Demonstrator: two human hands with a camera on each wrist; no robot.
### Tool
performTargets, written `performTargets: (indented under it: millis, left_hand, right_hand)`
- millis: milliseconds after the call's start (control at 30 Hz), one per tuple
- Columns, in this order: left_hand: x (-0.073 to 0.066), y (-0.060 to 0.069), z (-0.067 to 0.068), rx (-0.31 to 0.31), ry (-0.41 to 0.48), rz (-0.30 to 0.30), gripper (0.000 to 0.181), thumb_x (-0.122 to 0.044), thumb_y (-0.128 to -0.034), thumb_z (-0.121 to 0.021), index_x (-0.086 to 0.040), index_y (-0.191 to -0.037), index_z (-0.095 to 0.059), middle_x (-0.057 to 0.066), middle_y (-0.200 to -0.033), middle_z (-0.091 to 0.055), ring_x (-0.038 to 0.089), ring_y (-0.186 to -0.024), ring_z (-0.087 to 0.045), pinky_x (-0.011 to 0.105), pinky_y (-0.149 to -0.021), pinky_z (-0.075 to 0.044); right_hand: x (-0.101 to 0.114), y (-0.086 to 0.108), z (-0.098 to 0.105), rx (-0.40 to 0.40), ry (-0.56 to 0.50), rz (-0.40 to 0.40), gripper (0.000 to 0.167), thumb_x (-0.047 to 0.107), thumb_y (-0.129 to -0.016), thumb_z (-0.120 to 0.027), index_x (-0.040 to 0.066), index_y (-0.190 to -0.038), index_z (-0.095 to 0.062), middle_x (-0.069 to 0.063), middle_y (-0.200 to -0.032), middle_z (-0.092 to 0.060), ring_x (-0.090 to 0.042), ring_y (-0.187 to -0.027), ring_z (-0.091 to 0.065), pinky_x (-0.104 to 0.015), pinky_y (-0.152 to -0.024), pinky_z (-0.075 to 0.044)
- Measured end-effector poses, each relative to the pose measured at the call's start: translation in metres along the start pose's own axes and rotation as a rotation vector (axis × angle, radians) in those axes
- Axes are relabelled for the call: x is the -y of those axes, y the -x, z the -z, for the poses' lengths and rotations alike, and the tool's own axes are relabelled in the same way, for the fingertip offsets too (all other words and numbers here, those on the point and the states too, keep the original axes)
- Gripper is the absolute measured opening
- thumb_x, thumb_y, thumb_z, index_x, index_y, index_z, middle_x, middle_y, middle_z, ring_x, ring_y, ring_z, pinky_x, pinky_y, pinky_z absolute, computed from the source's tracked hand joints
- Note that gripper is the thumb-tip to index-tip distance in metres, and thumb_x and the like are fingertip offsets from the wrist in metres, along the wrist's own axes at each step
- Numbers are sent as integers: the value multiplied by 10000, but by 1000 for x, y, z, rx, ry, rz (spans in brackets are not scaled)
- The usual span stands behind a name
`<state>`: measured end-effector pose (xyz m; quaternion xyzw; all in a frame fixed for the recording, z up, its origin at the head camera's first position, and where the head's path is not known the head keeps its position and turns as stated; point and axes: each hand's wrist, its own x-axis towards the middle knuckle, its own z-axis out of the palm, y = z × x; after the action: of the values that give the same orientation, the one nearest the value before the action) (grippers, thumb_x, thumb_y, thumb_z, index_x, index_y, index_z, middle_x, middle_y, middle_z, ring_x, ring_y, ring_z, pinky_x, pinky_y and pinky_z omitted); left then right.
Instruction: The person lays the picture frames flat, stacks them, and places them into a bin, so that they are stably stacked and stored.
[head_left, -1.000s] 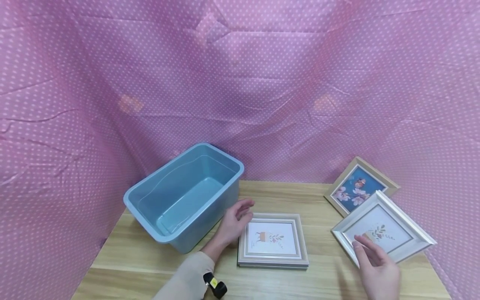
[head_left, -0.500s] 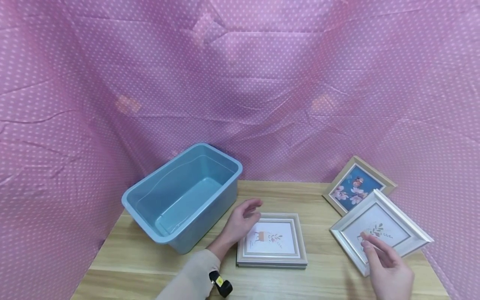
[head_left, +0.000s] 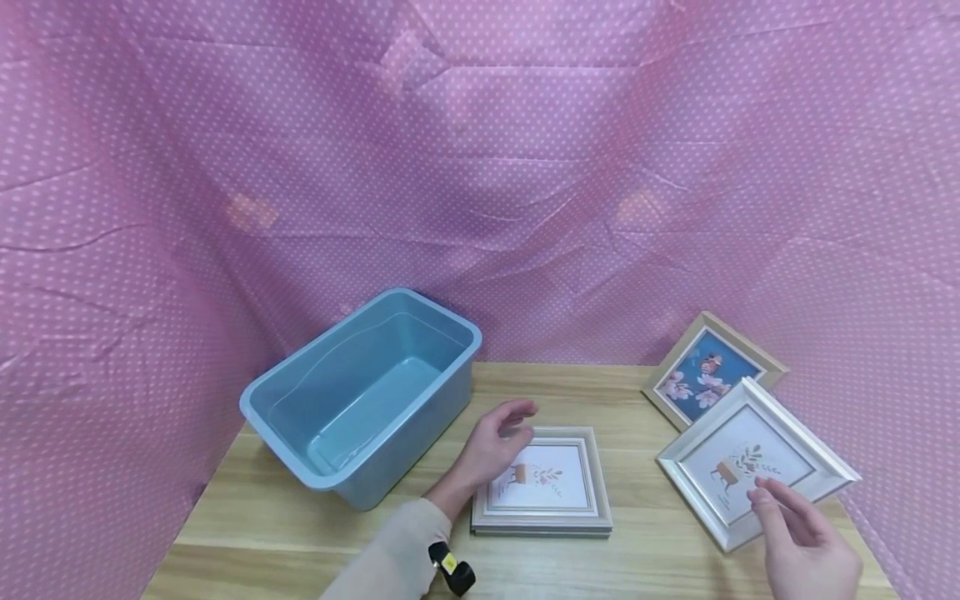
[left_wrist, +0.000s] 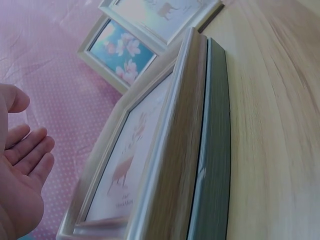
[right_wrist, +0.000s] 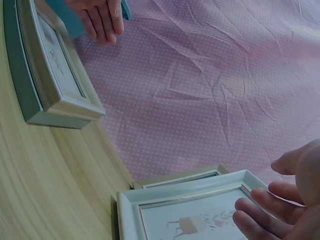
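In the head view my left hand (head_left: 495, 446) hovers over the left edge of two stacked frames (head_left: 600, 483), fingers loosely bent, holding nothing. The left wrist view shows the stack's side edges (left_wrist: 185, 150), one light wood, one grey-green. On the right, my right hand (head_left: 810, 546) is over the lower right part of a silver-white frame (head_left: 712, 512) with a deer-and-leaves picture. In the right wrist view its fingers (right_wrist: 270, 205) are spread and relaxed above that frame, gripping nothing. That frame overlaps a beige frame (head_left: 667, 408) with a blue blossom picture.
A blue-grey plastic bin (head_left: 442, 400) stands at the left on the wooden table (head_left: 555, 571), and nothing shows inside it. Pink dotted cloth (head_left: 465, 192) hangs behind and on both sides. The beige frame lies near the table's back right edge.
My left hand has moved right, from beside the stack to over its left edge. My right hand has shifted right and slightly down across the silver-white frame. The frames stay in place.
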<state>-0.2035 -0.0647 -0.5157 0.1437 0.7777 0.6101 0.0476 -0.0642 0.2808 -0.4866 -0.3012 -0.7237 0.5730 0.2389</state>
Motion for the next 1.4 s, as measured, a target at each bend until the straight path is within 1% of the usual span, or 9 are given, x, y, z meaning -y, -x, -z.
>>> performTargets:
  millis: [233, 433, 533, 700, 767, 1033, 1267, 1333, 1400]
  left_hand:
    - [-4, -2, -7, 24, 3, -3, 472, -136, -1039, -653, -100, -1506, -593, 110, -1492, -664, 354, -1457, -572, 552, -1262, -435]
    - [-6, -2, -12, 38, -5, -7, 467, -134, -1035, -661, -99, -1497, -601, 106, -1480, -673, 354, -1447, -580, 551, -1254, -445]
    - [-7, -2, -14, 47, -12, -10, 470, -135, -1033, -665, -94, -1497, -600, 96, -1478, -676, 350, -1447, -583, 538, -1248, -457]
    - [-10, -3, -17, 60, -5, -14, 469, -118, -1036, -656, -75, -1499, -595, 106, -1481, -672, 357, -1454, -578, 534, -1246, -460]
    - [-11, -3, -18, 62, -2, -14, 473, -118, -1034, -657, -70, -1501, -592, 106, -1483, -670, 357, -1456, -576, 537, -1247, -459]
    - [-15, -5, -23, 82, 20, 8, 480, -193, -1052, -653, -119, -1521, -585, 55, -1498, -665, 324, -1471, -561, 546, -1261, -438]
    - [-15, -5, -26, 89, 19, -22, 494, -183, -1040, -656, -72, -1516, -584, 78, -1477, -682, 328, -1442, -590, 522, -1248, -460]
    - [-14, -6, -27, 91, 20, -37, 490, -165, -1036, -657, -54, -1509, -587, 96, -1469, -686, 338, -1434, -596, 519, -1245, -464]
    - [-14, -7, -28, 95, 26, -50, 490, -145, -1035, -655, -30, -1506, -582, 116, -1466, -685, 351, -1432, -597, 521, -1241, -469]
  right_hand:
    - [-1, -2, 11, -10, -19, -39, 294, 262, -1023, -761, 136, -1289, -763, 410, -864, -711, 185, -745, -680, 37, -697, -482]
    - [-1, -4, 15, -97, 6, 72, 240, 178, -1026, -747, 99, -1251, -768, 442, -831, -669, 181, -685, -664, 17, -669, -507]
    - [-2, -6, 17, -130, -6, 101, 197, 152, -1027, -737, 165, -1220, -773, 430, -786, -669, 177, -661, -662, 17, -666, -505]
    - [-4, -10, 22, -176, -5, 153, 235, 118, -1027, -725, 156, -1257, -749, 442, -773, -648, 201, -662, -646, 23, -671, -491]
    - [-4, -11, 23, -190, -5, 159, 278, 119, -1025, -730, 99, -1302, -728, 446, -775, -642, 205, -662, -641, 26, -681, -488]
    - [0, -17, 30, -207, 26, 27, 492, 261, -1043, -719, 18, -1459, -618, 499, -702, -548, 255, -634, -582, 55, -639, -435]
    - [-5, -23, 35, -184, 97, -81, 537, 352, -1067, -655, 81, -1524, -575, 520, -635, -470, 277, -598, -525, 53, -568, -383]
    - [-7, -26, 35, -182, 112, -110, 550, 391, -1067, -651, 126, -1542, -566, 529, -630, -454, 284, -604, -519, 31, -667, -452]
    - [-8, -28, 35, -177, 109, -121, 563, 400, -1061, -658, 140, -1551, -560, 532, -636, -460, 281, -602, -522, 32, -673, -453]
